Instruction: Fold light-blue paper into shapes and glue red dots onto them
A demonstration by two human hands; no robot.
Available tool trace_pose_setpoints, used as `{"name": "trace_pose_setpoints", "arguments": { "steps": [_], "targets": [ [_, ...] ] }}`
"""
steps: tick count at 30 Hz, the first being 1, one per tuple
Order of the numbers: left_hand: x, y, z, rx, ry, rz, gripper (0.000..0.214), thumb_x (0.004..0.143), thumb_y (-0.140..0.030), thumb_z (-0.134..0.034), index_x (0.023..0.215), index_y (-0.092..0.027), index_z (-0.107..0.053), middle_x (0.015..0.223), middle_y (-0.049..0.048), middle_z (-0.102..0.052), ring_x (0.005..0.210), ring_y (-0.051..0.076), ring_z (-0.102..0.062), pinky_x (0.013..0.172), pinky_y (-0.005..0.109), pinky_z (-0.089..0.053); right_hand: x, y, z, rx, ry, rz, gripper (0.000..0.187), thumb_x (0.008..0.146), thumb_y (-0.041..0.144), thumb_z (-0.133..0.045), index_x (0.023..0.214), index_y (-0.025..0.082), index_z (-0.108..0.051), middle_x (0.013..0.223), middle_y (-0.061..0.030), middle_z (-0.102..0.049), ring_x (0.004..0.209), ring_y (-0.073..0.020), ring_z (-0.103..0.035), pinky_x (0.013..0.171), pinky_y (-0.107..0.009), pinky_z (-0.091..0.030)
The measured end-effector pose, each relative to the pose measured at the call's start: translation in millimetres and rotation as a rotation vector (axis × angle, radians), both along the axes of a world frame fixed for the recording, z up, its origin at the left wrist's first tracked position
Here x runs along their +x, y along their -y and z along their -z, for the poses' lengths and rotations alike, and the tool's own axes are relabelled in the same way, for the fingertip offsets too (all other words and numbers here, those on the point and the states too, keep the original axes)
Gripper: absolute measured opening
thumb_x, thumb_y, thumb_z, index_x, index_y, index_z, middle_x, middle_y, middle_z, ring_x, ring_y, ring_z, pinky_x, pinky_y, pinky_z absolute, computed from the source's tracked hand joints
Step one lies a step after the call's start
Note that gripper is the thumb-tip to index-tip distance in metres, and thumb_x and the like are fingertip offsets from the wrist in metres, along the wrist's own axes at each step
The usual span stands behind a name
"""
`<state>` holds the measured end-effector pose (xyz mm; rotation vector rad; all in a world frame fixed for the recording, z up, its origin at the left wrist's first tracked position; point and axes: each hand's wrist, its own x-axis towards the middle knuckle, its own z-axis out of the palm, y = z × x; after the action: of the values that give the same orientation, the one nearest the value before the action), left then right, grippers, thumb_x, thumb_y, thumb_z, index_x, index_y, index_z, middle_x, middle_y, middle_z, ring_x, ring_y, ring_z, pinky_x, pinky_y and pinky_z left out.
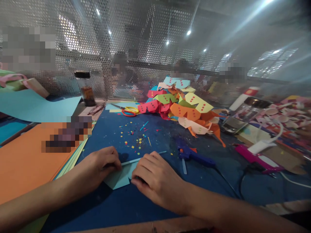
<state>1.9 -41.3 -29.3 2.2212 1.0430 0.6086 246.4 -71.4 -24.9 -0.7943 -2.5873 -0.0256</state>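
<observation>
at the left edge, orange sheets (29, 158) lay stacked flat, probably to stay within reach. just left of bottom centre, the left hand (105, 163) had thumb and fingers pinched on the light-blue paper (120, 181), seemingly steadying its end against the table (97, 207). a thin strip (132, 161) ran along its upper edge. beside it, the right hand (155, 178) curled down over the same paper, closed on it; how tightly, i couldn't tell. right of centre, the glue gun (198, 157) rested near that hand, likely kept handy.
</observation>
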Motion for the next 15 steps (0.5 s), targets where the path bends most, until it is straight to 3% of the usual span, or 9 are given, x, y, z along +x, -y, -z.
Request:
{"name": "trace_pose_setpoints", "arguments": {
  "steps": [7, 15],
  "targets": [
    [1.5, 5.5, -3.6, 0.119, -0.022, 0.108, 0.031, 0.091, -0.003, -0.045, 0.095, -0.023, -0.068, 0.095, 0.0003, -0.065, 0.088, 0.013, -0.062, 0.077, 0.021, -0.043, -2.3, 0.4, -0.1, -0.041, -0.047, 0.007, 0.006, 0.094, 0.018, -0.057, 0.09, 0.018, -0.062, 0.085, -0.0003, -0.064, 0.08, -0.0167, -0.052, 0.077, -0.032, -0.032],
    [9.4, 7.7, -6.8, 0.308, -0.145, 0.179, 0.017, 0.091, -0.01, -0.057, 0.089, -0.022, -0.069, 0.086, 0.0002, -0.065, 0.081, 0.016, -0.06, 0.074, 0.027, -0.042, -3.8, 0.6, 0.5, -0.096, -0.106, 0.025, 0.005, 0.09, 0.014, -0.059, 0.086, 0.018, -0.06, 0.085, 0.0002, -0.065, 0.079, -0.016, -0.052, 0.077, -0.031, -0.031]
  ]
}}
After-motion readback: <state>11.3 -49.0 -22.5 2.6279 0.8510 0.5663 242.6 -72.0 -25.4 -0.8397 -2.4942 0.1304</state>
